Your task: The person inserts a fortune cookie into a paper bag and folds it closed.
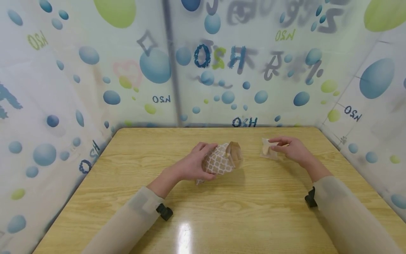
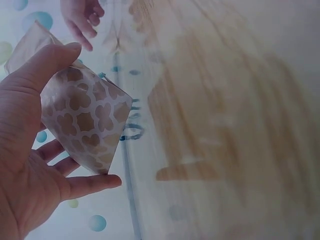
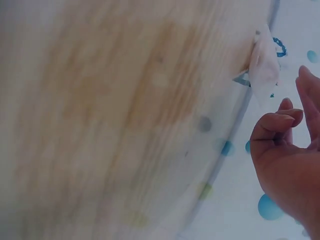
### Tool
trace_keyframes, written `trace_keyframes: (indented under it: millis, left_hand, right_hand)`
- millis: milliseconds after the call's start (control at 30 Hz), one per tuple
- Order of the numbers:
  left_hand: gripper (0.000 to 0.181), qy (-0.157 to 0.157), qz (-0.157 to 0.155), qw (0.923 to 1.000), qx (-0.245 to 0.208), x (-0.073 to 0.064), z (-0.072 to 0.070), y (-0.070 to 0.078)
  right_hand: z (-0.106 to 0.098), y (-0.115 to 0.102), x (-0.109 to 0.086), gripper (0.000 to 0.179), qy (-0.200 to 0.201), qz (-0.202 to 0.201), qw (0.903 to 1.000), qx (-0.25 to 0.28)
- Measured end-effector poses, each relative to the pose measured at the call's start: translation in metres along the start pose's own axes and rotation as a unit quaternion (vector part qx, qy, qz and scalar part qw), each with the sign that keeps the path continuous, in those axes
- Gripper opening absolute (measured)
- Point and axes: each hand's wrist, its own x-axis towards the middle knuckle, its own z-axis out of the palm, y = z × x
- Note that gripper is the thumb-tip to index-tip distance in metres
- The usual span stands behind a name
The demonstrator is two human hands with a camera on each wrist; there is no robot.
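Observation:
My left hand [image 1: 194, 165] grips a brown paper bag [image 1: 219, 161] with a white lattice pattern, thumb on one side and fingers on the other. The bag lies tilted over the middle of the table, its mouth gaping to the right. In the left wrist view, the lattice side of the bag [image 2: 82, 117] faces the camera. To the right, a small see-through packet [image 1: 265, 151] with something pale beige inside is on the table. My right hand [image 1: 293, 150] hovers beside it, fingertips overlapping its edge in the head view; the right wrist view shows a gap between fingers and packet [image 3: 264, 67].
The wood-grain table [image 1: 228, 218] has a sheet [image 1: 196, 88] with blue and green bubbles and lettering standing behind its far edge and along both sides. Dark straps with small devices sit at both sleeves [image 1: 131, 217].

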Motion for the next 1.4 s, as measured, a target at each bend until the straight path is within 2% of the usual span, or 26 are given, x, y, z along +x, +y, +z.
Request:
trace_keyframes:
  millis: [300,533,800,1033,1200,1400]
  left_hand:
    - [0.111,-0.002,0.003,1.0000,-0.002,-0.001,0.000,0.000]
    - [0.110,0.001,0.005,1.0000,0.003,-0.001,-0.001,-0.001]
    - [0.110,0.004,0.007,1.0000,0.003,-0.002,-0.002,0.000]
    - [0.109,0.000,0.008,1.0000,-0.001,-0.002,0.000,-0.001]
    - [0.109,0.001,0.010,1.0000,0.002,-0.002,0.001,-0.002]
    - [0.109,0.002,0.009,0.9999,-0.005,-0.002,0.000,-0.001]
  right_hand:
    - [0.002,0.003,0.010,0.053,-0.040,0.041,0.9977,-0.037]
    - [0.004,0.000,0.012,0.049,-0.067,0.049,0.9959,-0.037]
    - [0.011,-0.004,0.005,0.065,-0.085,0.053,0.9938,-0.047]
    - [0.016,-0.014,-0.012,0.065,-0.078,0.025,0.9960,-0.035]
    - [0.019,-0.028,-0.022,0.060,-0.044,-0.021,0.9986,-0.022]
    - [0.019,-0.056,-0.034,0.061,-0.008,-0.057,0.9978,0.033]
